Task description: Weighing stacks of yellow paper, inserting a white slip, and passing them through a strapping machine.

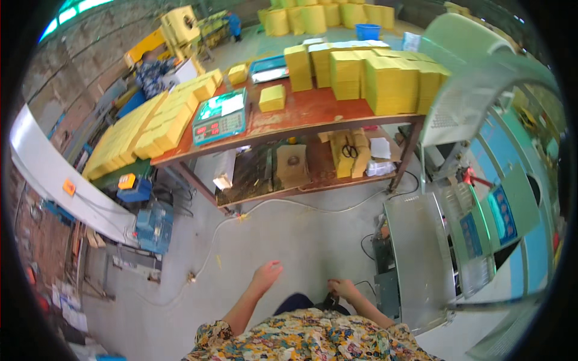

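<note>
My left hand (267, 276) hangs in the air over the grey floor, its fingers loosely stretched and holding nothing that I can see. In front of my waist, my right hand (343, 289) has its fingers curled beside a small dark thing (330, 301), whose kind I cannot make out. Both hands are apart from the red-topped table (331, 112) ahead. On that table stand a teal digital scale (220, 117), a small stack of yellow paper (272, 98) and several tall yellow paper stacks (391, 87).
Long rows of yellow paper (162, 123) run along the left. Scissors (349, 150) lie on the table's lower shelf. A pale cable (289, 202) crosses the floor. A metal-topped machine (421, 253) stands at right, a blue motor (155, 228) at left. Another person (152, 75) is at the far left.
</note>
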{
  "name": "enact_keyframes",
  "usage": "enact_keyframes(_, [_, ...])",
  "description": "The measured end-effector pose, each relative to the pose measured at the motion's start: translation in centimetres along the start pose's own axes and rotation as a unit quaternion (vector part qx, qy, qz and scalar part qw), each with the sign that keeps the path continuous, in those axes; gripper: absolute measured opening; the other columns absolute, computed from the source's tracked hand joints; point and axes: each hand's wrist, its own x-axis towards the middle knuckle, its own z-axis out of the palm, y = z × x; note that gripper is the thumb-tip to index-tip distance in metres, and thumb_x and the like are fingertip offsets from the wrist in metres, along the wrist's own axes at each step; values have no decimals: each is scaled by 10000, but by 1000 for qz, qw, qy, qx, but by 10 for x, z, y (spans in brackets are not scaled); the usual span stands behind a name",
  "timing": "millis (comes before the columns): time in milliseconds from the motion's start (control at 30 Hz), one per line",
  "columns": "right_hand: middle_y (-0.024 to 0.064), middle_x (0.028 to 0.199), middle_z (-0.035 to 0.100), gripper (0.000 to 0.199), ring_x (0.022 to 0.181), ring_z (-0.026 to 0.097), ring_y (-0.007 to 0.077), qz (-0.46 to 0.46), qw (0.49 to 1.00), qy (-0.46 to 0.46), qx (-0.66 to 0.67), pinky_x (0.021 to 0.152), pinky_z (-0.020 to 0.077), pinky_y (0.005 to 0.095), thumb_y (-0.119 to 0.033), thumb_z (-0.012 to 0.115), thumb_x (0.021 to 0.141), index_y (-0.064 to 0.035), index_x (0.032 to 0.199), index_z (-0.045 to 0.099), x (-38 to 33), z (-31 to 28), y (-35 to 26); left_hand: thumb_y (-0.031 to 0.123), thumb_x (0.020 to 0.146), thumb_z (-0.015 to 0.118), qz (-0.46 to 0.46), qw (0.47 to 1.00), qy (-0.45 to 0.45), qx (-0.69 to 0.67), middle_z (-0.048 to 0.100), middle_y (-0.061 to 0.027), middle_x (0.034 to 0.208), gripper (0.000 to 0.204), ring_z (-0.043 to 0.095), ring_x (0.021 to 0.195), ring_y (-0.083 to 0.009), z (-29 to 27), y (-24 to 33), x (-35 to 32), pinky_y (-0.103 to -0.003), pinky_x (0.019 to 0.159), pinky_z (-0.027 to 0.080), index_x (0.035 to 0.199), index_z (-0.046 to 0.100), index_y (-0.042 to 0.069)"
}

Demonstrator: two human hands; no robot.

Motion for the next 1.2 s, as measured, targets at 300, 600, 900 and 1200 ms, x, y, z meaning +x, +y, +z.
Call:
enact_keyframes(300, [111, 1019, 717, 373, 881, 656, 174, -157, 982, -89, -51, 791, 516, 301, -211, 544, 929, 10, 1217, 631, 163, 0, -269, 244, 948, 589, 179, 954, 233, -55, 688, -49, 928, 287, 626, 856, -110, -175, 113, 161, -273, 773, 499, 1113, 665, 22])
enact_keyframes(600, [108, 1010, 696, 328, 859, 664, 158, -309, 949, -58, 37, 770, 529, 286, -116, 526, 949, 37, 1230, 599, 334, 34, -499, 193, 850, 669, 319, 849, 387, 163, 673, -161, 825, 192, 652, 767, -304, -311, 289, 428, -375, 697, 503, 884, 654, 5])
enact_keyframes(900, [142, 979, 699, 343, 794, 665, 163, -272, 961, -37, 40, 714, 524, 295, -130, 548, 920, 60, 1200, 606, 470, 61, -642, 399, 737, 766, 131, 935, 305, 125, 640, -144, 673, 408, 624, 638, -304, -379, 312, 556, -402, 619, 488, 719, 604, 25])
enact_keyframes(1200, [134, 1033, 642, 185, 830, 624, 173, -402, 915, -31, -23, 719, 507, 312, -45, 580, 871, 12, 1039, 634, 499, 90, -675, 349, 838, 751, 73, 970, 232, -15, 583, -33, 662, 360, 532, 530, -108, -389, 321, 545, -257, 455, 427, 763, 572, 46])
